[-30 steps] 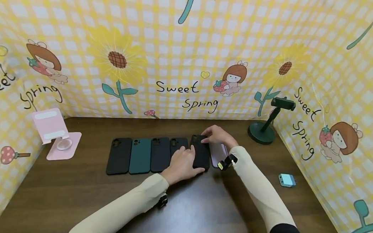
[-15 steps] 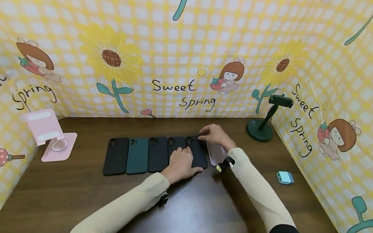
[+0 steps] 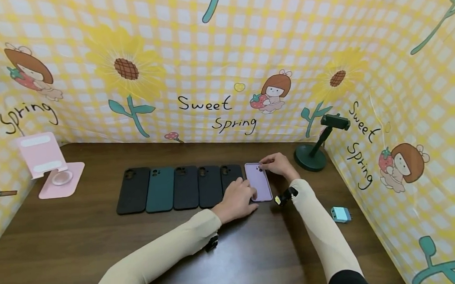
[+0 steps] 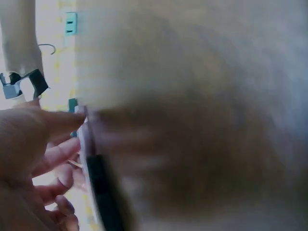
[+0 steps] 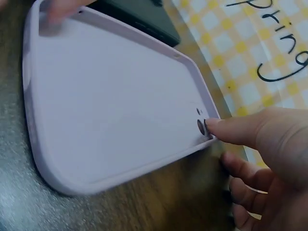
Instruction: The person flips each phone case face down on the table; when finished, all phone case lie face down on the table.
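Note:
A lilac phone case [image 3: 258,183] lies hollow side up at the right end of a row of phone cases. My right hand [image 3: 279,163] pinches its far right corner; in the right wrist view the thumb is inside, beside the camera cutout, with the other fingers outside. At its near left corner, my left hand [image 3: 236,198] holds the rim between thumb and fingers, one blurred fingertip reaching inside. Left of it lie several dark phone cases, among them a teal one [image 3: 160,189] and a black one [image 3: 133,191]. The left hand partly covers the nearest black case [image 3: 230,173].
On the far left stands a pink phone stand [image 3: 53,165]. A dark green stand [image 3: 310,156] with a round base is at the back right. Nearer on the right lies a light blue charger plug [image 3: 340,214]. Patterned yellow cloth [image 3: 191,66] walls the wooden table.
The left hand has left the dark cases and moved right to the lilac case. My right hand has shifted slightly right, onto the lilac case's far corner. The head view has turned slightly right.

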Tool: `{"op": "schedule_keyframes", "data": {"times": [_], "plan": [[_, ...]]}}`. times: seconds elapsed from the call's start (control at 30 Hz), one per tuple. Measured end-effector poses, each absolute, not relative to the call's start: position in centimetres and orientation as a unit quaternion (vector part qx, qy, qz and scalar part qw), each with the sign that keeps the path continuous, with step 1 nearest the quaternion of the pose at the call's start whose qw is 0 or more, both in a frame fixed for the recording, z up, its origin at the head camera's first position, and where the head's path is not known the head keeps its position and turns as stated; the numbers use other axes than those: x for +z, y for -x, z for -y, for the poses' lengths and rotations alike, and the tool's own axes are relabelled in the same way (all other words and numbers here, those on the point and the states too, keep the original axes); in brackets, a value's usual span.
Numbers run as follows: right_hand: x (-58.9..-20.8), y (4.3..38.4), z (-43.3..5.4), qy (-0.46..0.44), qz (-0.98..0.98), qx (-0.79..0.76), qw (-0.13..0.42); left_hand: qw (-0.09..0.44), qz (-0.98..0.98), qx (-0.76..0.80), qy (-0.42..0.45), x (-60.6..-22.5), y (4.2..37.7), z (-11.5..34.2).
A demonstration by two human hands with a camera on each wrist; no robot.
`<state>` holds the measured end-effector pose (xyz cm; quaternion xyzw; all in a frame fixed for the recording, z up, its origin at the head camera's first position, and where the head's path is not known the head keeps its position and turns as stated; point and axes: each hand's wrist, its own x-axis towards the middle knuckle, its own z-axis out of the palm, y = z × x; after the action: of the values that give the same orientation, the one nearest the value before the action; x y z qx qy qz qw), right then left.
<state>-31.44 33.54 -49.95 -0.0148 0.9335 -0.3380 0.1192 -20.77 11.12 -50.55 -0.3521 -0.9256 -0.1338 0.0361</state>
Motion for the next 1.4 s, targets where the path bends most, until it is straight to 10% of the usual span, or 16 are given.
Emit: {"op": "schedule_keyframes", "data": {"times": [0.27, 0.87, 1.4], "plan": [[-49.4, 31.0, -33.8, 0.027, -0.926, -0.358, 0.118, 0.046, 0.923, -0.133, 0.357, -50.4, 20.6, -11.9], [-47.9, 29.8, -35.0, 0.174, -0.584, -0.735, 0.297, 0.13, 0.871, -0.286, 0.377, -46.8, 19.3, -9.1], [-48.1, 29.6, -34.5, 0.188, -0.597, -0.735, 0.259, 0.109, 0.868, -0.318, 0.367, -46.9, 19.9, -9.5]]}}
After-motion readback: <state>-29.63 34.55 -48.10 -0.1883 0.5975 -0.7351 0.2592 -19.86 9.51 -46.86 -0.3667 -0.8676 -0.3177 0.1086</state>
